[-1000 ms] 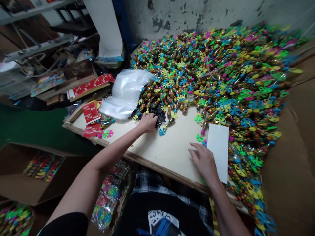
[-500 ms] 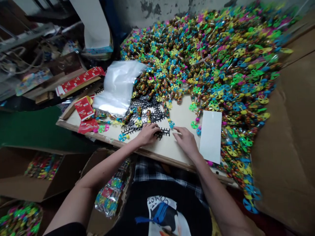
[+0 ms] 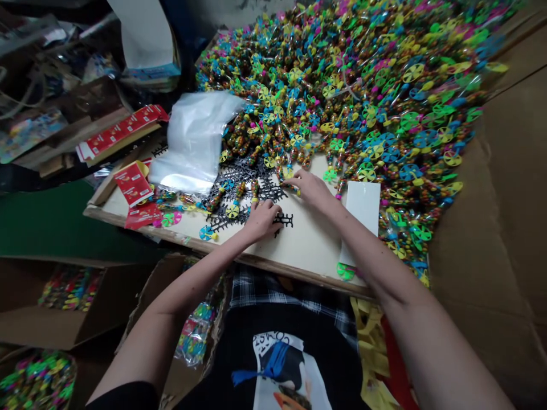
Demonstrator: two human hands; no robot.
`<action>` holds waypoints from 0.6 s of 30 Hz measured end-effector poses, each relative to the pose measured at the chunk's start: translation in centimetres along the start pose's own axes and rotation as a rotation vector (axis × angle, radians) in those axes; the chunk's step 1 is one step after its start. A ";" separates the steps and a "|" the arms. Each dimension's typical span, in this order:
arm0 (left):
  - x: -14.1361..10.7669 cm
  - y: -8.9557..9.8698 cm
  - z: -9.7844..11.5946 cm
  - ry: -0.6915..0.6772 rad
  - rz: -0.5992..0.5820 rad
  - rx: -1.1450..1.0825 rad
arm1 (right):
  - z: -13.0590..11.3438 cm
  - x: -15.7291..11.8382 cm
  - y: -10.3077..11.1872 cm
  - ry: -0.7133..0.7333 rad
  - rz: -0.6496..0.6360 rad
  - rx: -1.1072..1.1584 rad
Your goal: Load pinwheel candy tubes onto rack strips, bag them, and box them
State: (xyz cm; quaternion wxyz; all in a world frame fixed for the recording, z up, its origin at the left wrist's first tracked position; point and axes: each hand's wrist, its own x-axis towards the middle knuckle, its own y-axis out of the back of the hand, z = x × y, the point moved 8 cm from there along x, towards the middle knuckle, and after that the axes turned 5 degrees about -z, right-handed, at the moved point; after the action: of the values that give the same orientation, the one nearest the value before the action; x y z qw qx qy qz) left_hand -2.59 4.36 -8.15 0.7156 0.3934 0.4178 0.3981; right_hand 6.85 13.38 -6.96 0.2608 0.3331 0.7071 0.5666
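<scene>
Worktop [image 3: 316, 245], far side heaped with wheel-tipped tubes [image 3: 354, 85]. Your left hand [image 3: 260, 221] curls over black toothed strips [image 3: 285, 220]; your right hand [image 3: 311, 189], grip narrow, is at the heap's near edge; whether either holds anything cannot be told. Apparent step: picking; lifting calls for freeing 1 piece.

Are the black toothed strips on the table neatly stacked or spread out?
Spread out: the black strips overlap loosely at differing angles, reaching from beside the clear bags to the left hand.
</scene>
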 end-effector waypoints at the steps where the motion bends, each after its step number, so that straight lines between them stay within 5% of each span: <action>1: 0.4 0.0 0.1 0.011 -0.015 -0.010 | -0.1 0.3 0.1 0.019 -0.002 -0.024; 10: 3.5 1.0 -0.2 -0.049 -0.097 -0.363 | -1.2 0.7 0.3 0.346 -0.038 -0.089; 15: 4.9 5.9 -1.3 -0.181 0.022 -0.852 | 0.6 -0.9 -0.3 0.315 -0.104 -0.168; 18: 6.0 10.4 -2.6 -0.194 0.239 -1.005 | 2.2 -2.0 -0.3 0.230 -0.094 -0.158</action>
State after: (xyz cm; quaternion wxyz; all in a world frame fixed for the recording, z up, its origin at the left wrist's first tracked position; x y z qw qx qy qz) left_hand -5.50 14.19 -1.44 0.8009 0.0816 0.0594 0.5902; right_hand 9.73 13.20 -7.79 0.2294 0.2110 0.7005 0.6420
